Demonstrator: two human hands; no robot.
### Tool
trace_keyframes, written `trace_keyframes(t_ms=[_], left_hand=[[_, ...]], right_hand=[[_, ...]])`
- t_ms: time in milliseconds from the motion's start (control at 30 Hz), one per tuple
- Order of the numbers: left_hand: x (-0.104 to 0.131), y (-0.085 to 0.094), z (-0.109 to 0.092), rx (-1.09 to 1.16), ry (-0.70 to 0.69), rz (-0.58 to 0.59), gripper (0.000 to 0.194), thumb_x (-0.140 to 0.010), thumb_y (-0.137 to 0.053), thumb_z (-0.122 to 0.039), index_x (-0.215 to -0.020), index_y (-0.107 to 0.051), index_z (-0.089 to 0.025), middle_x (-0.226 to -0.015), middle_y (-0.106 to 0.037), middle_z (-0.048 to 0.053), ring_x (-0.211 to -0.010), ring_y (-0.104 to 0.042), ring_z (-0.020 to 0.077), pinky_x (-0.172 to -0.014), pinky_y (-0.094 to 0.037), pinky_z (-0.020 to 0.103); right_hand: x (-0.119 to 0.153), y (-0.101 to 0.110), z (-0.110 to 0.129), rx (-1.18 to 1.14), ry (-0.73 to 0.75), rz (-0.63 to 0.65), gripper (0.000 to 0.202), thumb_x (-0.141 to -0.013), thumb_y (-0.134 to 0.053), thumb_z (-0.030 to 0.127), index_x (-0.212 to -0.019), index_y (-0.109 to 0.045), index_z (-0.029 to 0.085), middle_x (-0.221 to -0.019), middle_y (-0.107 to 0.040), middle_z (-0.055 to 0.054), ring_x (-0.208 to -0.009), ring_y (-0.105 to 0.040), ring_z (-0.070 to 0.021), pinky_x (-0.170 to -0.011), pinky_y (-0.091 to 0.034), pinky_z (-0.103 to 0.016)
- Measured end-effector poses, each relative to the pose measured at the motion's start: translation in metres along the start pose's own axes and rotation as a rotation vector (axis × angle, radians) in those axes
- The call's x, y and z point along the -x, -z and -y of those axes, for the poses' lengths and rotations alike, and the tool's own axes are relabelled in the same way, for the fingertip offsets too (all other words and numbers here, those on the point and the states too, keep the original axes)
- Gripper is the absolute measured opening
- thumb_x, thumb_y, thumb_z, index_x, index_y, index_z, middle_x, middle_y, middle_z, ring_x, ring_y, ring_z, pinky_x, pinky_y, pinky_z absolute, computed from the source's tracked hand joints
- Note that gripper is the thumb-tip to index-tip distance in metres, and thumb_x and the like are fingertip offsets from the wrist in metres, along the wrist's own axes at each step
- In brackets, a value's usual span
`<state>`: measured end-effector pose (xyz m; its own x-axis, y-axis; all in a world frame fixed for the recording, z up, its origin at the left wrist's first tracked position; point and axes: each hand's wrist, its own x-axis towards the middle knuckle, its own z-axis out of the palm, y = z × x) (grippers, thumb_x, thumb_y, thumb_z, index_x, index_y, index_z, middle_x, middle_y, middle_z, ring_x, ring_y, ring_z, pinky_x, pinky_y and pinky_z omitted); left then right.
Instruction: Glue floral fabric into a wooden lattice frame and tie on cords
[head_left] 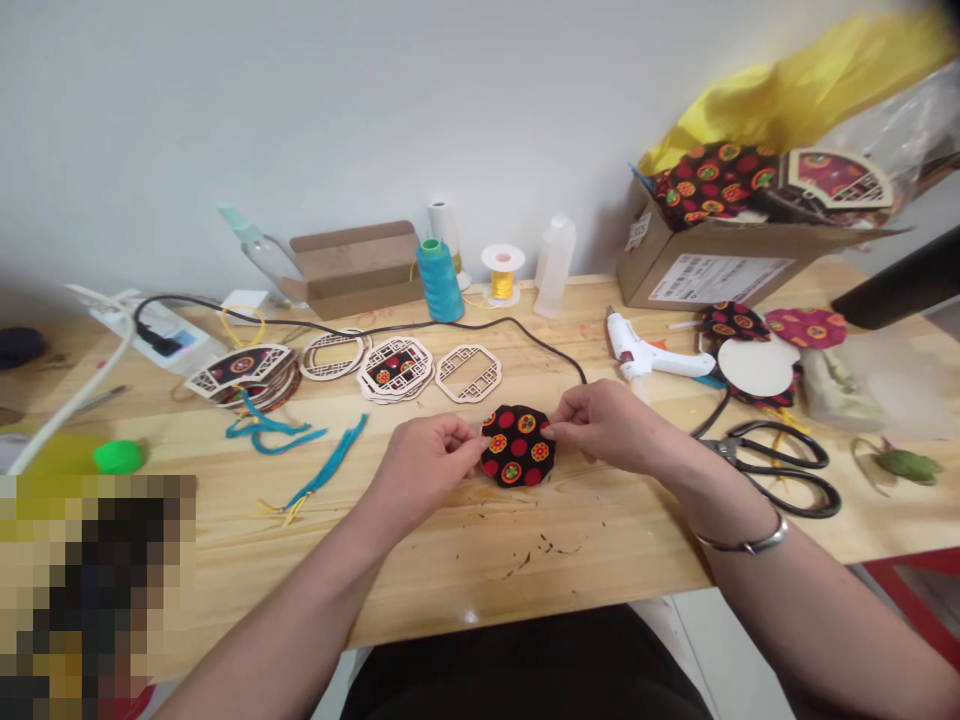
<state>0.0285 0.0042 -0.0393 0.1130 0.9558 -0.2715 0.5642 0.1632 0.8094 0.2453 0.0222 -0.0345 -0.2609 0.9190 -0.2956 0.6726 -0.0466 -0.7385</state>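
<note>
Cloth piece: a flat black cloth piece [517,446], roughly eight-sided and patterned with red dots and orange-yellow flowers, is lying between the two hands, over the middle of the pale wooden table [450,590].
Left hand: the bare left hand [433,460] is pinching the left edge of the cloth, its grip closing with thumb against fingers.
Right hand: the bare right hand [600,425] is pinching the upper right edge in the same manner; a silver bracelet [750,540] is encircling the wrist.
Lattice frames: a single pale openwork frame [469,398] is lying behind the cloth; to its left, a stack of similar frames [394,370], some round frames [330,372] and a fan-shaped stack [244,368] are forming a row.
Threads: a teal thread cone [440,285] is standing near a white spool of yellow thread [502,285]; a teal tassel [330,465] is lying left of the left hand.
Tools: a white glue gun [652,358] is resting beyond the right hand, and black-handled scissors [814,492] are lying beside the right forearm.
Discs: a plain white disc [757,365] is resting on patterned cloth near the glue gun.
Boxes: a large cardboard box [690,262] is holding more patterned cloth at the right rear; a small open brown box [364,290] is standing near the wall.
</note>
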Motion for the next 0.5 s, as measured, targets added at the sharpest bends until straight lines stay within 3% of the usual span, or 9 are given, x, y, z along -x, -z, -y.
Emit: trace_keyframes(t_ms=[500], left_hand=[[0.0012, -0.0021, 0.0008, -0.078, -0.010, 0.005, 0.022, -0.072, -0.063, -0.037, -0.059, -0.062, -0.019, -0.048, -0.061, -0.001, -0.046, -0.050, 0.0136, -0.047, -0.034, 0.024]], right_hand=[[-0.0013, -0.0024, -0.0011, 0.096, 0.012, -0.031, 0.019, -0.073, -0.064, 0.031, -0.058, -0.061, 0.019, -0.049, -0.057, -0.001, -0.046, -0.048, -0.0122, -0.046, -0.031, -0.026]])
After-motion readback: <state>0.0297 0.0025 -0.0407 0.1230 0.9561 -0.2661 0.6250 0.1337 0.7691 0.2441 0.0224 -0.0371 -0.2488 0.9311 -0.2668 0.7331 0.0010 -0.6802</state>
